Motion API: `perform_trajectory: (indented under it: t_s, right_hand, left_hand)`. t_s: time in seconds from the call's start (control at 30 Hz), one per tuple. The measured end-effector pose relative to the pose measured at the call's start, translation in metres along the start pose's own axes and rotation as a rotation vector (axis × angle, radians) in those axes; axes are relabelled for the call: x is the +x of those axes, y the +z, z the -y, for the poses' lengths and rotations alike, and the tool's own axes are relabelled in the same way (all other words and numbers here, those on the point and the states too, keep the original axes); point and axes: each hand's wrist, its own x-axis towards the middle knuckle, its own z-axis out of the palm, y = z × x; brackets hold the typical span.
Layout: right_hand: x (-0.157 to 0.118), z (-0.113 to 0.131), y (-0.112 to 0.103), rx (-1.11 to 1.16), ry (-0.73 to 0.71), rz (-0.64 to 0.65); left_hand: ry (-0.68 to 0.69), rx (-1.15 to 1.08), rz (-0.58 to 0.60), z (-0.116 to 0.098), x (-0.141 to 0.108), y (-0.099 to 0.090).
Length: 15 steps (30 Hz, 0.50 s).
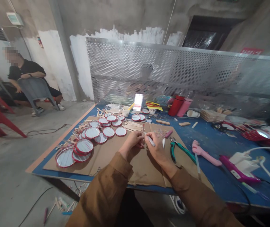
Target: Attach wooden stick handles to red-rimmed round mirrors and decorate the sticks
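Over the cardboard sheet [116, 154], my left hand [132, 142] pinches a thin stick [143, 127] that looks reddish near its top. My right hand [155, 147] is close beside it, its fingers closed round a white pen-like tool [150, 140] whose tip points at the stick. Whether the tip touches the stick, I cannot tell. Flat wooden sticks [133, 126] lie in a pile just beyond my left hand. To the left are several round red-rimmed discs [92, 132], some overlapping. Green-handled pliers [184, 150] rest right of my right hand, near a small purple piece [168, 134].
A pink glue gun [204, 153] and a purple power strip [239, 171] with white plugs lie at the right. Red and pink bottles [176, 106], paper cups and a bright phone-like screen [138, 101] stand along the perforated metal panel [120, 69]. A person sits at far left.
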Motion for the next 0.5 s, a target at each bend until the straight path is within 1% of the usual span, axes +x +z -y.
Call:
perform_trajectory:
  t_s: [0.13,0.37,0.5]
  right_hand:
    - [0.0005,0.0013,-0.0003,0.023,-0.007,-0.001]
    - [0.0002,0.002,-0.0008,0.009,0.002,0.024]
    - [-0.0005,0.001,-0.0012,0.003,-0.002,0.037]
  left_hand:
    - [0.03,-0.066,-0.005,0.0042,-0.0004,0.0011]
    - [0.001,0.037,0.002,-0.0011,0.0016,-0.0026]
    - [-0.016,0.048,0.031,-0.002,0.0027,-0.0045]
